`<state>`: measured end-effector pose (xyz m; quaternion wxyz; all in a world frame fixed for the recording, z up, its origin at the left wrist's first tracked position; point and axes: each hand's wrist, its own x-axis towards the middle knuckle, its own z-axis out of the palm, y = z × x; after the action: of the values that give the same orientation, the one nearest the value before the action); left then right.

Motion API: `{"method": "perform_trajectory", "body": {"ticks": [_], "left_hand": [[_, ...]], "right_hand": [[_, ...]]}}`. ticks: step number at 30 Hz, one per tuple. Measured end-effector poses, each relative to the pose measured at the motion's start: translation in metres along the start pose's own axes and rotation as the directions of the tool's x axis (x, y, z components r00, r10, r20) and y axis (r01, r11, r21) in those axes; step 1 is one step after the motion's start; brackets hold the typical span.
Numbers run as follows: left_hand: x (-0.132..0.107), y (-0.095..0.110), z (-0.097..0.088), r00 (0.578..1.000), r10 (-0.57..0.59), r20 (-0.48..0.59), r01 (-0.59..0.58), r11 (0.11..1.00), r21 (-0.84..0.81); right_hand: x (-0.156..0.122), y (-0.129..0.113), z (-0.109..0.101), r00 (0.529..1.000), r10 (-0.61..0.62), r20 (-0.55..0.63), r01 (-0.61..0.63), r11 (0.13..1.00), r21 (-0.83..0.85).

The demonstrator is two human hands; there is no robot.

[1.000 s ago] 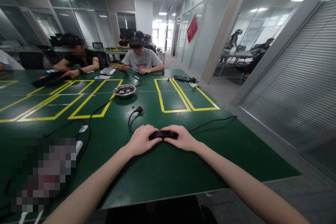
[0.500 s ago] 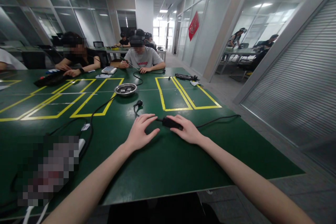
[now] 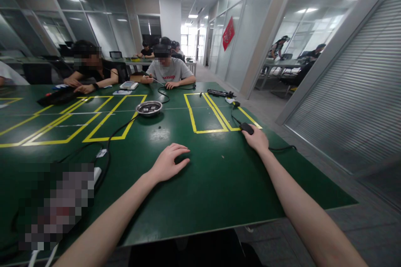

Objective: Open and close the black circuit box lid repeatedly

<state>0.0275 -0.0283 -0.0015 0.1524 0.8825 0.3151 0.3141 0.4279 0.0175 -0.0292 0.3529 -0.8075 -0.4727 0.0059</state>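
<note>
My right hand (image 3: 259, 139) has its fingers around a small black power adapter (image 3: 247, 128), a box with a cord at each end. It is at the near end of the right taped strip. A black plug (image 3: 236, 104) lies beyond it on one cord, and the other cord (image 3: 283, 148) trails right behind my wrist. My left hand (image 3: 169, 163) rests over the green table (image 3: 200, 192), holding nothing, thumb and fingers apart. Part of the adapter is hidden by my right fingers.
A metal bowl (image 3: 149, 109) with small metal parts stands ahead of my left hand. A folded black tripod-like item (image 3: 219, 93) lies at the far right. A blurred-out object (image 3: 59, 204) with cables is at near left. Across the table, a co-worker (image 3: 169, 71) handles a screwdriver.
My right hand has carried the adapter right and away from me, from between my hands to the taped strip; its plug and cords followed. My left hand has barely moved.
</note>
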Motion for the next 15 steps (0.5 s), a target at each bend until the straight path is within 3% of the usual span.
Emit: {"method": "perform_trajectory", "body": {"ticks": [3,6,12,15], "left_hand": [[0.000,0.001,0.000,1.000,-0.001,0.009,0.001,1.000,-0.006],[0.000,0.001,0.001,1.000,-0.008,0.024,0.008,1.000,-0.013],[-0.001,-0.001,0.002,0.998,-0.033,0.045,0.035,0.999,-0.031],[-0.001,-0.001,0.003,0.998,-0.038,0.059,0.040,0.998,-0.038]], "right_hand": [[0.002,0.001,0.000,0.999,0.011,0.041,-0.004,0.988,-0.154],[0.005,-0.001,-0.005,0.993,-0.063,0.097,0.085,0.967,-0.241],[0.009,0.006,-0.013,0.940,-0.275,0.203,0.321,0.914,-0.247],[0.010,0.006,-0.012,0.953,-0.238,0.190,0.283,0.922,-0.264]]}}
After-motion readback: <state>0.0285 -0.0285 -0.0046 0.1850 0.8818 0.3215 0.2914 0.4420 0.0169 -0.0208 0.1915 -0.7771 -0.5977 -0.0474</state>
